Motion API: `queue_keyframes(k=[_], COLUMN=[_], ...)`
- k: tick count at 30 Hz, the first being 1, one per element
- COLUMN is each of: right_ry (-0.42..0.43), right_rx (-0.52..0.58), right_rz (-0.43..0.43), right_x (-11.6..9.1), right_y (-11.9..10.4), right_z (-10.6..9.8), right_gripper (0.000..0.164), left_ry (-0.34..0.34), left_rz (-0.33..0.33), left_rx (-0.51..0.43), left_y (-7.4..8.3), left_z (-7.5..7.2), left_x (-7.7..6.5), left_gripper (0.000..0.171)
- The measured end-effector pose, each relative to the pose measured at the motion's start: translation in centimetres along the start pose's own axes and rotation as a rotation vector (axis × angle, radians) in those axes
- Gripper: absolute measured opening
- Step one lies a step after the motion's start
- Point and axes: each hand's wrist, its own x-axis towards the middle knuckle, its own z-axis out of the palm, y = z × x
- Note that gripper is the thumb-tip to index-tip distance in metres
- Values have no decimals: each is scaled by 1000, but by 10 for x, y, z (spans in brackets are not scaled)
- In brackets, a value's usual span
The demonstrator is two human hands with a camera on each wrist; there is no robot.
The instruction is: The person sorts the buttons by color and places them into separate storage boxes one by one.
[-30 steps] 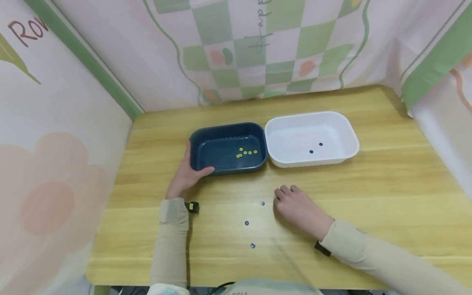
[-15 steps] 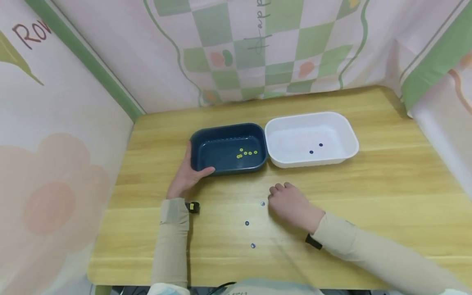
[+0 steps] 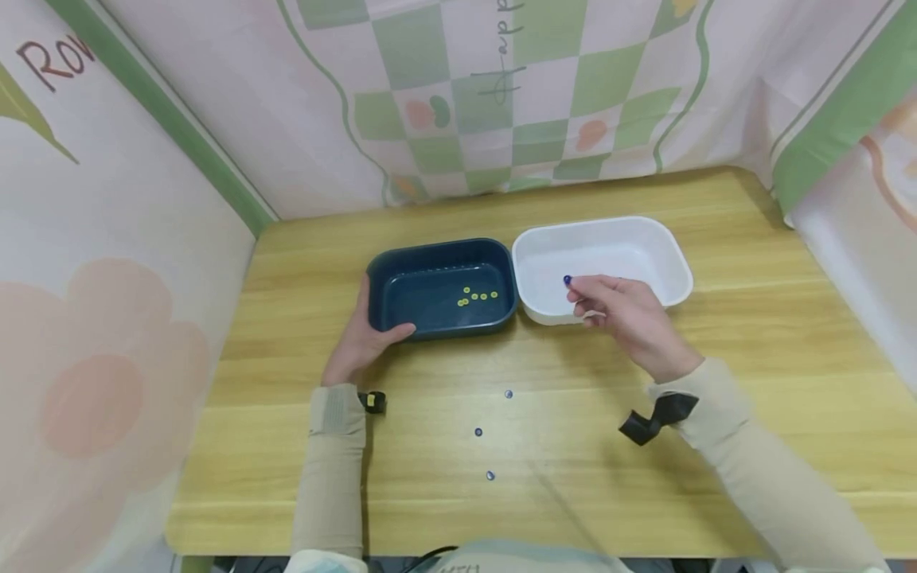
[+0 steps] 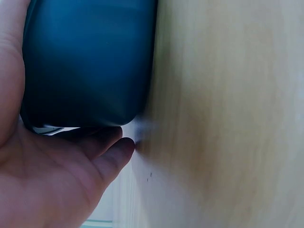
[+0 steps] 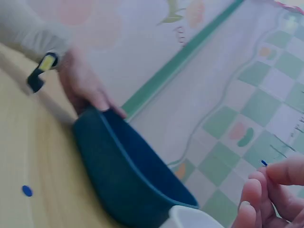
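Observation:
In the head view, my right hand [image 3: 622,318] pinches a small blue button [image 3: 567,280] between thumb and fingertips, over the near left part of the white plastic bin [image 3: 673,270]. The right wrist view shows the button [image 5: 264,163] edge-on, thin and flat. My left hand [image 3: 360,338] holds the left end of the dark blue bin [image 3: 423,328], thumb along its near side. In the left wrist view its fingers reach round the end wall. Several yellow buttons [image 3: 474,297] lie in the right part of the blue bin. My right hand hides part of the white bin's floor.
Three loose blue buttons lie on the wooden table: one button [image 3: 509,394] below the bins, another button [image 3: 478,432] nearer, a third button [image 3: 490,476] closest to me. The two bins stand side by side. A patterned curtain [image 3: 480,103] hangs behind the table.
My right hand has risen from the tabletop beside the loose buttons to above the white bin, turning over with a blue button in its fingertips. The left hand stays on the blue bin.

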Motion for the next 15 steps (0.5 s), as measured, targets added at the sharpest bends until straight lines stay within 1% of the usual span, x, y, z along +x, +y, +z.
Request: queue_keyframes(k=[3,5,7,9,11,13,14,15], right_ry=[57,98,152,216,289,369,403,431], right_rx=[97,171,213,230,206,138,88,-1], right_rz=[5,-9,-35,-66,-90,-111,-128,-149], right_x=[2,3,5,7,9,11,11,10], right_y=[-7,-11,-14,-16,-17,-16,-15,-13], right_z=[-8,-13,-20,-26,-31,-34,-35,-34], right_gripper=[16,14,12,11,14,20,24,27], left_ry=[-3,-2,-2,-1,-2,-5,-5,-6], left_rz=[0,-2,-4,-7,-12,-19,-18,-16], left_rx=[1,2,2,0,1,-3,-6,-7], left_y=[0,0,1,1,1,1,1,0], left_z=[0,0,0,0,0,1,1,1], left_x=[1,1,0,0,-1,-1,-1,-1], left_gripper=[119,119,119,119,119,119,119,119])
